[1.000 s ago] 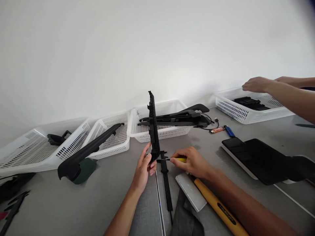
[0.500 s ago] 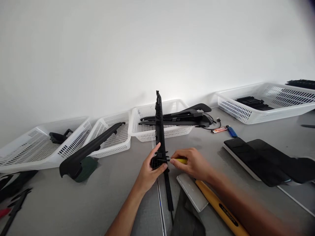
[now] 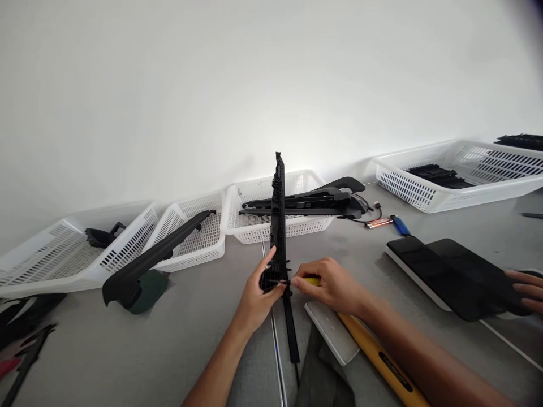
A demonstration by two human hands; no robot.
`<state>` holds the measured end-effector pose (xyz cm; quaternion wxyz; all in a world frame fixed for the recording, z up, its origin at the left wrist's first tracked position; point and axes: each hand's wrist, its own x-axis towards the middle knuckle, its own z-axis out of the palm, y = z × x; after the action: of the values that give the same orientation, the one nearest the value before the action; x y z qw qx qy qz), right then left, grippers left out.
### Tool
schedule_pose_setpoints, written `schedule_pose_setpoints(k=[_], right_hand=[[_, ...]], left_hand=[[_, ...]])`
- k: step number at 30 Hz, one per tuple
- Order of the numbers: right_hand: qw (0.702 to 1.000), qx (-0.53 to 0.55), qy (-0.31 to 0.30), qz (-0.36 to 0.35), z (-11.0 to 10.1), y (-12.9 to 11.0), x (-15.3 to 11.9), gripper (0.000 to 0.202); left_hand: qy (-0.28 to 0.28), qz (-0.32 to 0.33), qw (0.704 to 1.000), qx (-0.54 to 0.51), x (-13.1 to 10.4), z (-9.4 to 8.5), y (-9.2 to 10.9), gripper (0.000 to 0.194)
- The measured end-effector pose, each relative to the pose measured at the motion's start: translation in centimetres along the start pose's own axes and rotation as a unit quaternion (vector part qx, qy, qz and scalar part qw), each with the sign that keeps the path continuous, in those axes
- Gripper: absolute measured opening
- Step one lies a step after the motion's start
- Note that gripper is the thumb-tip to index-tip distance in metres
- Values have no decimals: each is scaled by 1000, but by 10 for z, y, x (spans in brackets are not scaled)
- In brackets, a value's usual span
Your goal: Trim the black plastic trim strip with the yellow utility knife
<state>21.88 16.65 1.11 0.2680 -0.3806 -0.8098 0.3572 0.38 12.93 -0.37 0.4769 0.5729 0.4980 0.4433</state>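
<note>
My left hand (image 3: pixel 257 299) is closed around the lower part of a long black plastic trim strip (image 3: pixel 278 226), thumb and fingers on either side. The strip stands pointing away from me, its ribbed inner side showing. My right hand (image 3: pixel 328 285) pinches a small yellow-handled tool (image 3: pixel 313 281), mostly hidden by the fingers. A thin tip reaches the strip beside my left thumb; its exact kind is hard to make out. Below lies a narrow black strip (image 3: pixel 291 330) on the grey table (image 3: pixel 203 339).
White baskets (image 3: pixel 184 261) along the wall hold black trim parts (image 3: pixel 322 200). A black handle-shaped part (image 3: pixel 156 257) leans across one. Under my right forearm lie a pale block (image 3: pixel 333 333) and a long yellow object (image 3: pixel 382 359). Phones (image 3: pixel 418 271) and another person's fingers (image 3: pixel 528 289) are at right.
The trim strip's far end has swung slightly to the right. My right hand has shifted slightly left, its tool tip now at the strip. Another person's fingers have appeared at the right edge.
</note>
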Motion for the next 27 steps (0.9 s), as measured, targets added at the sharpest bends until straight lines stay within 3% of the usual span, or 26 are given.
schedule_pose_setpoints(k=[4, 10, 18, 24, 27], right_hand=[[1000, -7, 14, -13, 1, -2, -2, 29], [999, -16, 35, 18, -1, 5, -1, 48], [999, -14, 27, -36, 6, 0, -4, 25], [999, -30, 23, 21, 4, 4, -1, 50], [1000, -20, -1, 2, 4, 3, -2, 51]], left_hand=[[5, -13, 999, -34, 2, 0, -1, 88], [28, 11, 999, -23, 2, -2, -2, 76], [6, 27, 1000, -15, 3, 0, -6, 91], [32, 27, 999, 23, 3, -1, -10, 77], [27, 25, 999, 18, 3, -1, -10, 79]])
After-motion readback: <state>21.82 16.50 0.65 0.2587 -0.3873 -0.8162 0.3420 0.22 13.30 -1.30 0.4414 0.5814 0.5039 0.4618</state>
